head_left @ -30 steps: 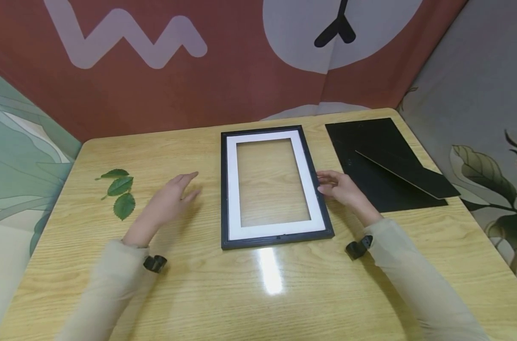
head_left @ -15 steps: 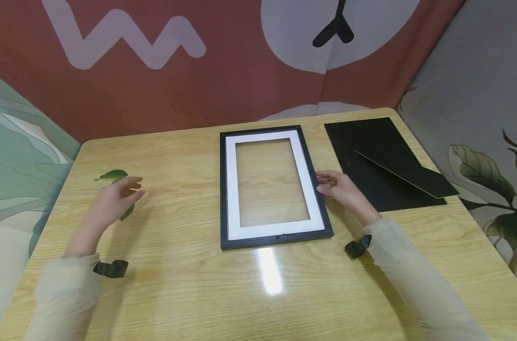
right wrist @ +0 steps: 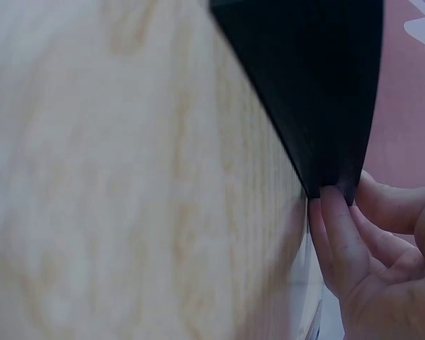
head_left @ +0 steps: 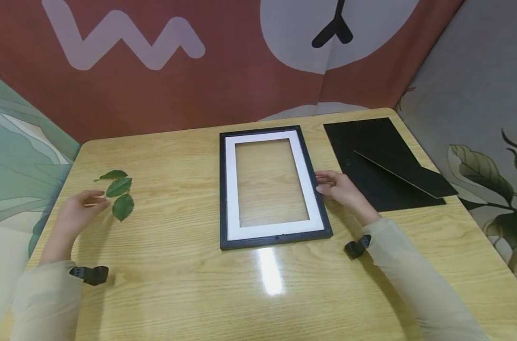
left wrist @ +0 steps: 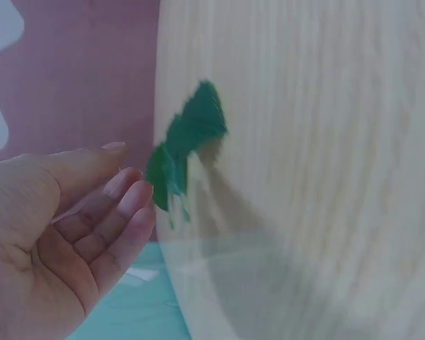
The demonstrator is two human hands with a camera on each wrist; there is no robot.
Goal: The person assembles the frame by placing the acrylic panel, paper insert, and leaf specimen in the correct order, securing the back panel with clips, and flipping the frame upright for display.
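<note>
Three green leaves [head_left: 119, 187] lie close together at the left of the wooden table [head_left: 168, 265]. My left hand [head_left: 80, 210] hovers just left of them, fingers loosely bent and holding nothing. In the left wrist view, the fingertips [left wrist: 138, 195] appear beside the lower leaf. A black picture frame [head_left: 276, 239] with a white mat [head_left: 232, 189] lies flat at the middle, wood visible through its window. My right hand [head_left: 337, 188] rests at its right edge. The right wrist view has relaxed fingers [right wrist: 340, 234] against the frame's outer side, with the thumb by its upper edge.
Right of the frame lies a black backing board [head_left: 356, 132], its stand leg [head_left: 412, 173] raised at an angle and jutting past the board's right edge. A red patterned backdrop [head_left: 156, 94] hangs behind the table, and printed cloths [head_left: 463, 109] border both sides.
My left hand has moved left, from near the frame across the leaves to their left side, uncovering them. The right hand stays at the frame's edge.
</note>
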